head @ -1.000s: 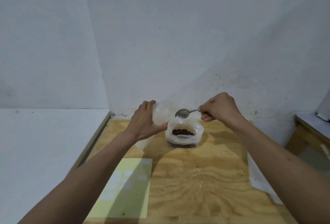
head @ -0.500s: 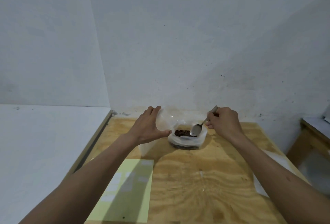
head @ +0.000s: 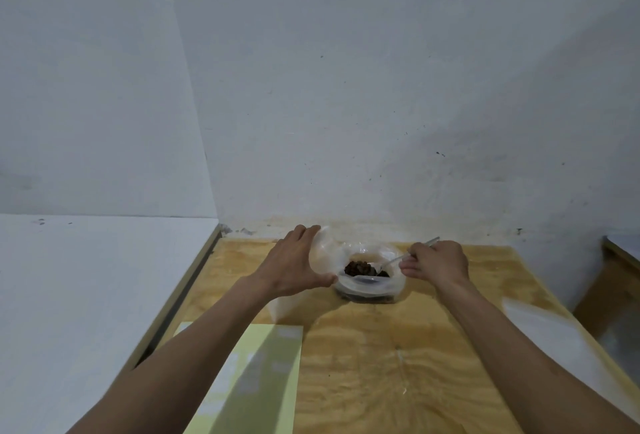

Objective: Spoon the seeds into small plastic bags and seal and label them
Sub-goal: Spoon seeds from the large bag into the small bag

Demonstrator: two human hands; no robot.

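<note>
A clear plastic bag of dark brown seeds (head: 360,268) stands open at the far middle of the plywood table (head: 398,364); its rolled rim (head: 367,286) faces me. My right hand (head: 436,264) grips a metal spoon (head: 391,262) whose bowl dips into the seeds. My left hand (head: 294,265) holds a small clear plastic bag (head: 323,250) upright just left of the seed bag, fingers and thumb curled round it. The small bag's lower part (head: 284,307) hangs below my palm.
A pale yellow label sheet (head: 256,374) lies on the near left of the table. White sheets (head: 540,333) lie at the right edge. A white wall rises directly behind the bags, a white ledge (head: 86,295) runs along the left, and another wooden table (head: 620,260) stands right.
My right hand lowered the spoon from above the small bag's mouth down into the seed bag. My left hand stayed on the small bag.
</note>
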